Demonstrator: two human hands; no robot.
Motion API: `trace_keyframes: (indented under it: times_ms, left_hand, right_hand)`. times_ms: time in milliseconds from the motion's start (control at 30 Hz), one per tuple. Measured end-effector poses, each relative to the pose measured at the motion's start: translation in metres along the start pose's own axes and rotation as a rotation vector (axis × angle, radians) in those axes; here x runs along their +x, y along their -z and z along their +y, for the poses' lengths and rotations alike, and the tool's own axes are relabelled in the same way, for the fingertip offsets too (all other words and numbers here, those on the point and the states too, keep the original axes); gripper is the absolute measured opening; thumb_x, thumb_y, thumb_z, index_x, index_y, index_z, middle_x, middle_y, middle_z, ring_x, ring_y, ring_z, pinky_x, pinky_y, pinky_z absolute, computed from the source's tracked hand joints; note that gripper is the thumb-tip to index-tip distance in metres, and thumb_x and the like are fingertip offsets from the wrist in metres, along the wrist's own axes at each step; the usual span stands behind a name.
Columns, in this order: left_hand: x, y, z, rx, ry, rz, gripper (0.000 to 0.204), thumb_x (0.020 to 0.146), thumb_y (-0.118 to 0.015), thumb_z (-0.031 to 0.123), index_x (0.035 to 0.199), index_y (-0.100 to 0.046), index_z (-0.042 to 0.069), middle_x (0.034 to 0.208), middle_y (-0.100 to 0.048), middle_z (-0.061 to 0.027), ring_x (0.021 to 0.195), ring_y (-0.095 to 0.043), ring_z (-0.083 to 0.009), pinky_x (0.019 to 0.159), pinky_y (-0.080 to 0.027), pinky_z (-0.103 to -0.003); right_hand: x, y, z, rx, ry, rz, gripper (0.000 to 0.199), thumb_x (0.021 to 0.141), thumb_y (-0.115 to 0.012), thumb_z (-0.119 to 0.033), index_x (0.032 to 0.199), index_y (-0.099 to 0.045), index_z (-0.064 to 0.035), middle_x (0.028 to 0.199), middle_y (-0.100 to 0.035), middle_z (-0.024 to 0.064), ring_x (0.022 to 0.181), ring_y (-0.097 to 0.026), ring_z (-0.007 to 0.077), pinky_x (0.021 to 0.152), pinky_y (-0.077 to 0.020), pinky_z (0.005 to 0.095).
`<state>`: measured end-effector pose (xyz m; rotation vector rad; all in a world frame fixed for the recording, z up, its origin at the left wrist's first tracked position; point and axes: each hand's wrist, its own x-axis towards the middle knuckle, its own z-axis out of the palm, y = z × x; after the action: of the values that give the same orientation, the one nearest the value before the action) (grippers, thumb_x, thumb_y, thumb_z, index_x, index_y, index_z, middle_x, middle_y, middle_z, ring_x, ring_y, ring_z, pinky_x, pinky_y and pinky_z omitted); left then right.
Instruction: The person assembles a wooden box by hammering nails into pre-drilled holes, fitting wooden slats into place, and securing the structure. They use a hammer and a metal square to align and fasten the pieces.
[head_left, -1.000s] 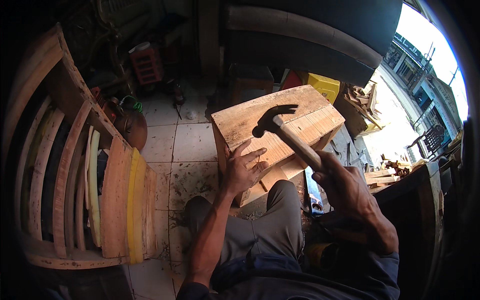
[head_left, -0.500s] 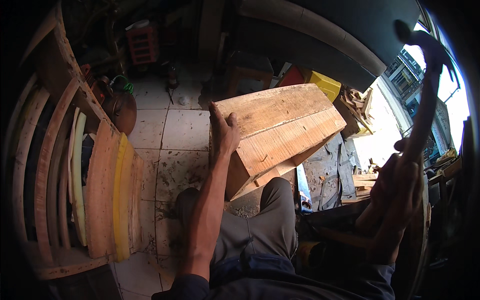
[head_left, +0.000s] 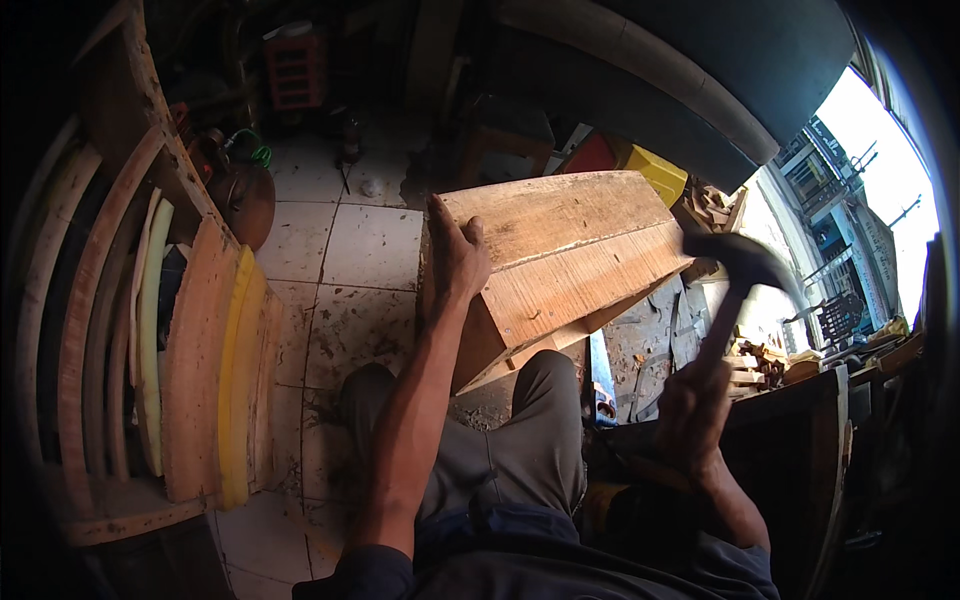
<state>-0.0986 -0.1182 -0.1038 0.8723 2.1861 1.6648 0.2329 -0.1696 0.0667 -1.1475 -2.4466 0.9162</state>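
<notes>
A wooden box (head_left: 590, 285) rests tilted in front of me at my knees, its planked upper face toward me. My left hand (head_left: 462, 258) grips its left end, thumb on the upper face and the other fingers mostly hidden behind the edge. A small bent nail (head_left: 535, 315) stands out of the near plank. Closed round a handle, my right hand (head_left: 692, 412) holds a claw hammer (head_left: 722, 322) upright to the right of the box. The hammer's head, slightly blurred, is in front of the box's right end and looks apart from it.
Left of me stands a wooden frame (head_left: 205, 370) with several curved slats. A handsaw (head_left: 602, 375) lies right of my knee. Wood offcuts (head_left: 750, 365) are piled by the bright opening. Farther back are a yellow container (head_left: 655, 172), a stool (head_left: 505, 135) and a red crate (head_left: 295, 70).
My right hand has swung the hammer down and leftward, from high at the right toward the box. The left hand keeps its hold; the box has barely shifted in view.
</notes>
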Motion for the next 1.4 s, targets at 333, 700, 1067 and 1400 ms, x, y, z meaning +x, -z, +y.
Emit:
trace_keyframes:
  times_ms: [333,700,1067,1400]
  left_hand:
    - [-0.009,0.000,0.013,-0.095,0.108,-0.067,0.073,0.106,-0.045,0.028,0.159,-0.008,-0.007,0.166,-0.014,-0.0283,0.155,-0.018,-0.0378,0.127,-0.018,-0.041]
    - [-0.010,-0.017,0.014,0.020,0.029,0.041,0.071,0.107,-0.042,0.034,0.161,-0.009,0.000,0.164,-0.026,-0.0255,0.145,-0.040,-0.0392,0.120,-0.035,-0.041]
    - [-0.016,-0.001,0.021,-0.146,0.065,0.003,0.069,0.106,-0.044,0.027,0.158,-0.013,-0.008,0.163,-0.020,-0.0315,0.153,-0.022,-0.0408,0.126,-0.020,-0.043]
    - [-0.010,-0.006,-0.007,-0.090,0.003,0.078,0.074,0.105,-0.048,0.031,0.160,-0.010,0.000,0.163,-0.025,-0.0256,0.149,-0.031,-0.0388,0.121,-0.032,-0.044]
  right_hand:
    - [-0.015,-0.002,0.009,-0.028,-0.070,0.273,0.034,0.103,-0.055,-0.035,0.114,-0.043,-0.0057,0.085,-0.064,0.0260,0.070,-0.065,0.0431,0.057,-0.0457,0.0551]
    - [-0.020,-0.020,0.033,0.010,0.047,0.187,0.029,0.103,-0.055,-0.032,0.100,-0.044,-0.0050,0.070,-0.058,0.0173,0.065,-0.060,0.0350,0.054,-0.0473,0.0493]
    - [-0.026,-0.025,0.018,-0.512,-0.083,-0.127,0.036,0.098,-0.065,-0.026,0.109,-0.046,0.0022,0.073,-0.067,0.0245,0.066,-0.073,0.0377,0.054,-0.0545,0.0449]
    - [-0.015,-0.013,0.003,-0.294,-0.157,-0.020,0.035,0.099,-0.064,-0.022,0.109,-0.040,0.0010,0.071,-0.062,0.0325,0.074,-0.064,0.0550,0.056,-0.0484,0.0578]
